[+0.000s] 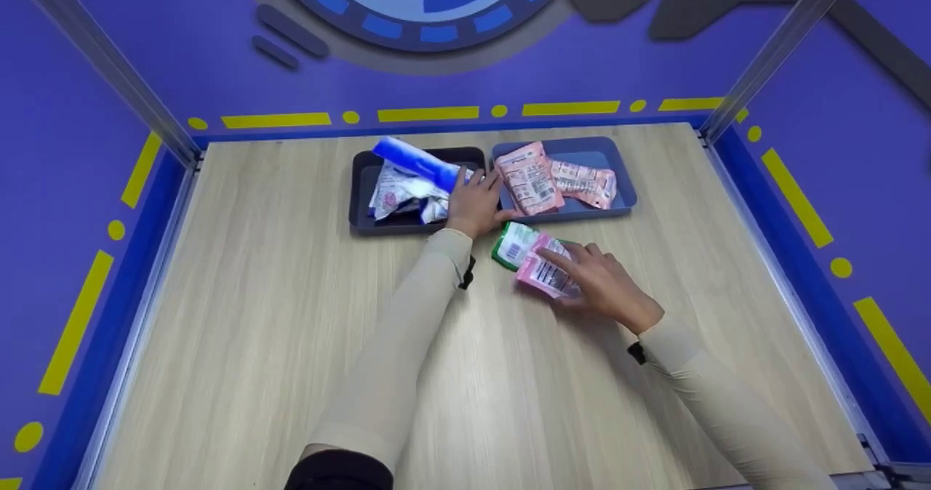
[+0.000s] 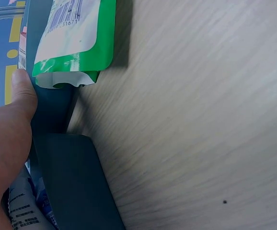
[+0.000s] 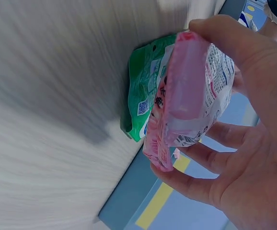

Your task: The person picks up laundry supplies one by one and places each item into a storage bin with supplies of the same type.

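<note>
In the head view, my left hand (image 1: pixel 476 203) is over the right end of the dark tray (image 1: pixel 364 222), its thumb spread toward the neighbouring tray. Its fingertips meet the end of a blue and white packet (image 1: pixel 414 163), blurred and tilted over other white packets (image 1: pixel 396 188). The left wrist view shows the thumb (image 2: pixel 22 88) extended, while the other fingers are hidden. My right hand (image 3: pixel 244 158) holds a pink printed packet (image 3: pixel 186 96) between thumb and fingers. Directly behind that packet, a green and white packet (image 1: pixel 513 245) is on the table, partly covered.
A blue-grey tray (image 1: pixel 625 203) stands right beside the dark one and holds two pink packets (image 1: pixel 534 179). The wooden table (image 1: pixel 254 294) is bounded by blue panels with yellow marks (image 1: pixel 429 114) and metal rails (image 1: pixel 138 330).
</note>
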A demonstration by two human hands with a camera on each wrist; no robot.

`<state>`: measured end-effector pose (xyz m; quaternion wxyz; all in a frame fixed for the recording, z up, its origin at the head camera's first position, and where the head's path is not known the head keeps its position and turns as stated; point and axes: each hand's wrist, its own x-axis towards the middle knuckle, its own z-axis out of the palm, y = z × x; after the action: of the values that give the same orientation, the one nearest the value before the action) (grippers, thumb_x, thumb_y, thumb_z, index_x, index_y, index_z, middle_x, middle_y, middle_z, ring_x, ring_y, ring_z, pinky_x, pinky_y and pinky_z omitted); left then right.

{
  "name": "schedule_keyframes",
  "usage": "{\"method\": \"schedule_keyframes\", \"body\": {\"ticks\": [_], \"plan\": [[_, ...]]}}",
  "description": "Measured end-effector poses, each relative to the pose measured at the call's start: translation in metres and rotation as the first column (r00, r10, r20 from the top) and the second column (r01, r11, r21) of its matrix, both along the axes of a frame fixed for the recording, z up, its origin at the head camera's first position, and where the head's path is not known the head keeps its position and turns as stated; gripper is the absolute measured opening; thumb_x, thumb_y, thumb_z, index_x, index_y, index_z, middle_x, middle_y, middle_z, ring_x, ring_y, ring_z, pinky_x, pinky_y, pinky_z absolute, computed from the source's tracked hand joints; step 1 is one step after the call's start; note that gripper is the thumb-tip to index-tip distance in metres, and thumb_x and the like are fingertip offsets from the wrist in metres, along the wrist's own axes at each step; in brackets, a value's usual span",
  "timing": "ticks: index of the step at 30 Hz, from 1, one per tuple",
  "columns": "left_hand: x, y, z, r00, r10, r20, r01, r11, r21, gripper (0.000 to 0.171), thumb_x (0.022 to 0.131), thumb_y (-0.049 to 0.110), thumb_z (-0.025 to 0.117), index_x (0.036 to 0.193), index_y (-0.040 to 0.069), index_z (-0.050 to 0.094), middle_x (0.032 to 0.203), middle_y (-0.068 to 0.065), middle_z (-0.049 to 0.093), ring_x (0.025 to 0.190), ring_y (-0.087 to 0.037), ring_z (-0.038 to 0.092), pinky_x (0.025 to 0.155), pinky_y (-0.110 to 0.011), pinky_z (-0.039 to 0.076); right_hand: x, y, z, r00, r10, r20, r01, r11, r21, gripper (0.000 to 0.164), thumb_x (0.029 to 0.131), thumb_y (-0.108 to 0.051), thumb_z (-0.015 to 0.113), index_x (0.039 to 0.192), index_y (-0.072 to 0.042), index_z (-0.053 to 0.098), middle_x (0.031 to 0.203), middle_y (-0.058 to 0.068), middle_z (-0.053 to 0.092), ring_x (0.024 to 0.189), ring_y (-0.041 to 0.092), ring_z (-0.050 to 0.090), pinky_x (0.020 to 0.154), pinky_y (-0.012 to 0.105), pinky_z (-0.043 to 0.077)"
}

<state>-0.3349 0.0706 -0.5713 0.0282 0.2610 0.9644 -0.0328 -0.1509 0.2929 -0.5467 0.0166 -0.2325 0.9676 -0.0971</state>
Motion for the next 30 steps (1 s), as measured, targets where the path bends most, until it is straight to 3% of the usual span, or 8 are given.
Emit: {"method": "schedule_keyframes", "body": {"ticks": [14, 30], "plan": [[-0.002, 0.002, 0.0, 1.0, 0.0, 0.004, 0.0, 1.0, -0.027, 0.091, 0.094, 0.078, 0.037, 0.163, 0.02, 0.031, 0.168, 0.004, 0.028, 0.154, -0.024, 0.027, 0.127, -0.052, 0.007, -0.006, 0.004, 0.005, 1.0, -0.015, 0.006, 0.015, 1.0, 0.023, 0.097, 0.076, -0.031, 0.093, 0.158, -0.032, 0.042, 0.146, 0.021, 0.053, 0.121, 0.044, 0.055, 0.097, 0.062, 0.051], [0.0, 0.001, 0.001, 1.0, 0.0, -0.004, 0.0, 1.0, 0.0, 0.087, 0.095, 0.076, 0.042, 0.16, 0.018, 0.039, 0.167, 0.003, 0.032, 0.153, -0.024, 0.029, 0.127, -0.053, 0.007, -0.017, 0.008, 0.016, 1.0, -0.015, 0.003, 0.014, 0.999, 0.045, 0.093, 0.081, -0.034, 0.089, 0.159, -0.032, 0.039, 0.151, 0.022, 0.049, 0.12, 0.045, 0.055, 0.097, 0.063, 0.05]]}}
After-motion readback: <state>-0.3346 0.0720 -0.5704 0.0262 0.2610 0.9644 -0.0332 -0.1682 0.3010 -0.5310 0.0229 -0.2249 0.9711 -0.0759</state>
